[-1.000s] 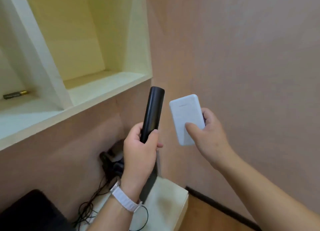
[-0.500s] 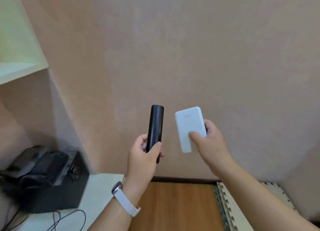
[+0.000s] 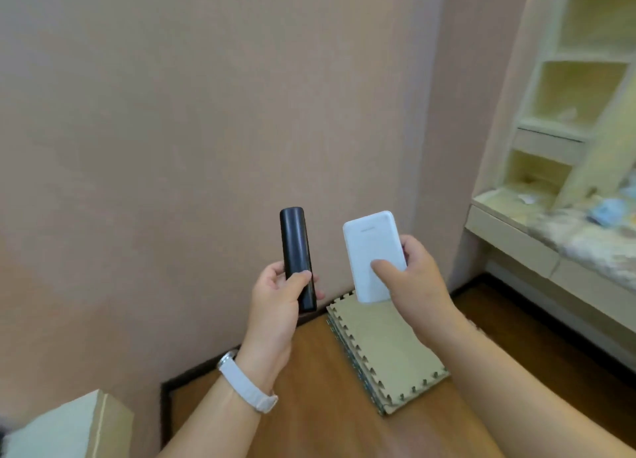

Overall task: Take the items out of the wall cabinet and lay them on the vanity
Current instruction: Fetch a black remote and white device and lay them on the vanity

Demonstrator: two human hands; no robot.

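At the bottom left, a white-topped stand shows one corner, its edge close to the left forearm. That wrist wears a white wristband. The left hand grips the lower half of a black remote, fingers curled behind it and thumb across its front. The remote stands nearly upright and bears no marking that can be seen. Just beside it, but apart, the right hand holds a white power bank, thumb pressed on its face and fingers wrapped round the right edge. A faint line of print sits near its top, too small to read.

Half a second ago the wall cabinet edge and a black device on the stand filled the left side. Both have now gone from view as the camera has swung right. The grips on the two items are unchanged.

Below the hands lies open wooden floor. A stack of tan foam mats with toothed edges reaches the skirting of the pink wall. Bare floor runs from the mats to the desk at the right, whose front edge juts out past the wall corner. Its top carries small blurred things. Pale shelves rise above it.
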